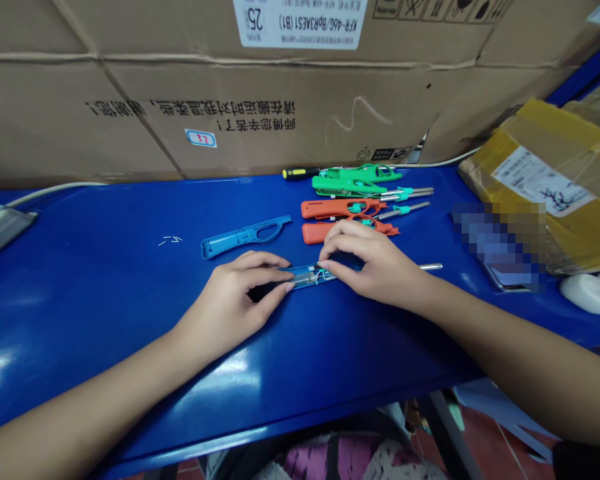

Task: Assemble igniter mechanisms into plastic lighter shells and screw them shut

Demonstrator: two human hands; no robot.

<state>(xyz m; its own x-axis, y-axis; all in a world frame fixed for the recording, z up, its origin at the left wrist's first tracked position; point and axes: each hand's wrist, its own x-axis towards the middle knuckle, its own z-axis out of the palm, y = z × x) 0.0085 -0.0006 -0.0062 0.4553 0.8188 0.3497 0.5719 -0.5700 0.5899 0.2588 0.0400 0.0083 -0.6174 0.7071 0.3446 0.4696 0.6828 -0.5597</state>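
An opened blue long-neck lighter [307, 277] lies on the blue table, its inner parts and thin white wires showing in the half shell and its metal tube pointing right. My left hand [237, 290] grips its left end between thumb and fingers. My right hand [377, 260] has thumb and fingertips closed on the parts near its middle, covering much of the right half. The loose blue shell half [240, 237] rests behind my left hand, hollow side up. Several small screws [171, 240] are scattered left of that shell.
Orange lighters [325, 209] and green lighters [347, 184] lie in a row behind my right hand, beside a black-and-yellow screwdriver [300, 174]. A large cardboard box [260, 140] walls off the back. At right are a taped parcel [550, 180] and a blurred phone [503, 250].
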